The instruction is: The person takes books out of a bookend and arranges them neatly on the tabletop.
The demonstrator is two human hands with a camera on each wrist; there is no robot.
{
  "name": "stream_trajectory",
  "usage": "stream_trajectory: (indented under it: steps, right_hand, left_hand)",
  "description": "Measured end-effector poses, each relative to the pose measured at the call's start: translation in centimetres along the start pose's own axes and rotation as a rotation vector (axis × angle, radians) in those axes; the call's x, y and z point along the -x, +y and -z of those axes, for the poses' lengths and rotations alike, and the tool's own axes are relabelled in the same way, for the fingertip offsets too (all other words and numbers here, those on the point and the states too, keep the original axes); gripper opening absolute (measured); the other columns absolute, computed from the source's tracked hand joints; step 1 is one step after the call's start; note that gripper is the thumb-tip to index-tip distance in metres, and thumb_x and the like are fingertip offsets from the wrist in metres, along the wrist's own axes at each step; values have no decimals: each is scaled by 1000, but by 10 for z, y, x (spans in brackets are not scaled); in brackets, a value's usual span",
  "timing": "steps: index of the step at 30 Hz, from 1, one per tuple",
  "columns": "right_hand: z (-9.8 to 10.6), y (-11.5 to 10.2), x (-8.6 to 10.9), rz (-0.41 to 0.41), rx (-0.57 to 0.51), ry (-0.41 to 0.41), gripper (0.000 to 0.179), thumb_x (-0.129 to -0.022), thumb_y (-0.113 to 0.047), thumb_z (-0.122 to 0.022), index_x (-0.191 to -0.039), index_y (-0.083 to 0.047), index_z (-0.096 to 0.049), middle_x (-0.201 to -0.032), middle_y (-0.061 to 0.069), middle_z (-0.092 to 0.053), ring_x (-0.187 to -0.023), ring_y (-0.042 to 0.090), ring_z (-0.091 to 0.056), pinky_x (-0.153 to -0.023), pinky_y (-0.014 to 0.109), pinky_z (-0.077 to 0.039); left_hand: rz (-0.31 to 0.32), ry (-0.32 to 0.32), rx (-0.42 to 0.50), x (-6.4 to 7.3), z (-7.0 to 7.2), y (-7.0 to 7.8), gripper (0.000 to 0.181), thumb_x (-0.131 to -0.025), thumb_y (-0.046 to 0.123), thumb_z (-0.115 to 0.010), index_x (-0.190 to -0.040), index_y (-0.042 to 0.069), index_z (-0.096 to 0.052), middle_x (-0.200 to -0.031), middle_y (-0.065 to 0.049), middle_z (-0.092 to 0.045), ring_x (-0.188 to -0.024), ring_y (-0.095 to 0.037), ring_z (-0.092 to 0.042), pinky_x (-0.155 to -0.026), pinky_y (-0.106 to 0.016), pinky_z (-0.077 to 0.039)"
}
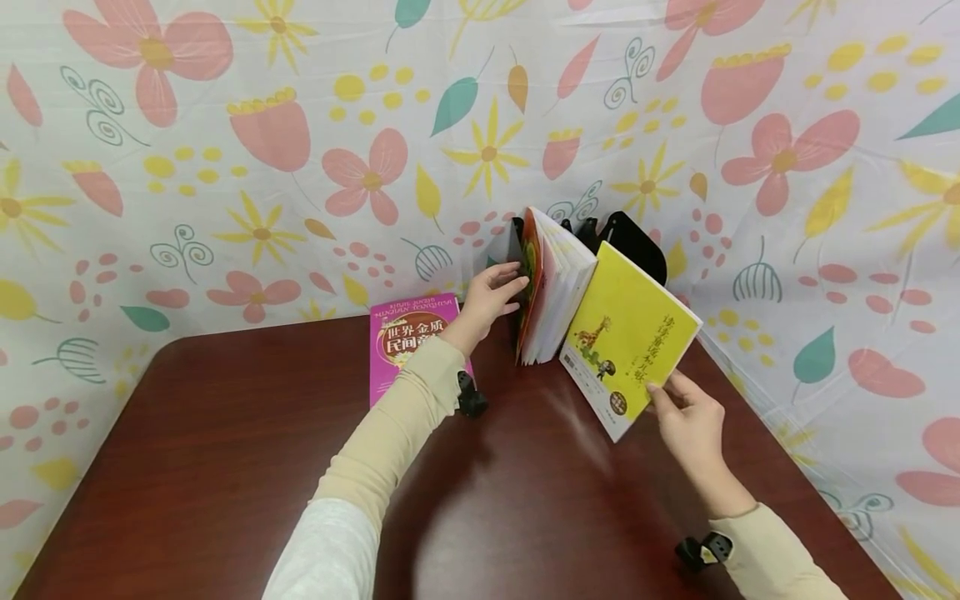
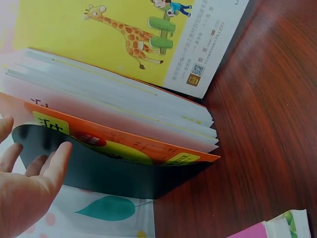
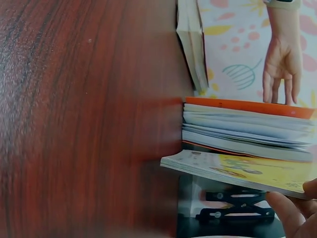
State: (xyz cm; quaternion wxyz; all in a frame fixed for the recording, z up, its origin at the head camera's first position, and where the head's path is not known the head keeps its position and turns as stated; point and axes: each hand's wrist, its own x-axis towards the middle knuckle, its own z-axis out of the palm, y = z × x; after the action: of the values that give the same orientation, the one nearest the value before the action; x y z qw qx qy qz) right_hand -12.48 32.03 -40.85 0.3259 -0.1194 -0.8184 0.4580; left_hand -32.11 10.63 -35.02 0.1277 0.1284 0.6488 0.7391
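Observation:
My right hand pinches a thin yellow book by its edge, thumb on the cover with a giraffe picture. The book is tilted beside an upright orange-covered book, whose pages are slightly fanned. These books stand within a black bookend, whose left plate is against the orange cover. My left hand is at that plate, fingers spread and loosely extended, holding nothing. In the right wrist view, the yellow book lies between the other pages and the bookend's slotted expanding base.
A magenta book lies on the dark wooden table left of the bookend, partly behind my left forearm. A flower-printed curtain hangs along the table's back and right side.

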Motion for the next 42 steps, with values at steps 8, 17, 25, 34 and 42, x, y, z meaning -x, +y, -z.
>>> stream_trajectory:
  steps: [8,17,25,34,42]
  right_hand:
    - [15,-8,0,-22,18,-33,29,-87,1,-64,-116,2,-67,-85,-7,-72,-60,-13,-60,-55,12,-53]
    - [27,-17,12,-18,18,-118,32,-89,-3,-64,-120,3,-64,-81,-36,-58,-65,-13,-61,-57,12,-53]
    - [31,-28,23,4,-21,-191,31,-90,-3,-63,-120,4,-63,-86,-31,-62,-68,-9,-64,-59,14,-55]
    - [27,-36,34,-4,-172,-288,31,-90,4,-59,-121,12,-59,-91,-25,-66,-74,0,-69,-62,24,-58]
    - [21,-40,41,-31,-212,-365,33,-91,3,-59,-122,12,-57,-93,-22,-68,-75,4,-69,-61,28,-59]
  left_hand:
    - [-79,-70,-105,7,14,0,46,-94,14,-62,-137,5,-49,-142,-18,-46,-126,-28,-50,-101,-43,-46]
    - [-133,-107,-236,20,34,-6,42,-93,14,-63,-133,9,-54,-136,-11,-55,-122,-24,-54,-96,-39,-50]
    - [-145,-219,-285,37,38,-10,44,-93,11,-62,-135,6,-52,-138,-13,-53,-124,-30,-53,-100,-40,-47]
    - [-172,-352,-443,64,38,-23,48,-90,13,-66,-135,6,-51,-136,-14,-54,-124,-32,-52,-101,-41,-46]
    - [-171,-348,-414,86,44,-32,47,-91,12,-65,-135,5,-50,-136,-17,-53,-120,-35,-55,-97,-41,-49]
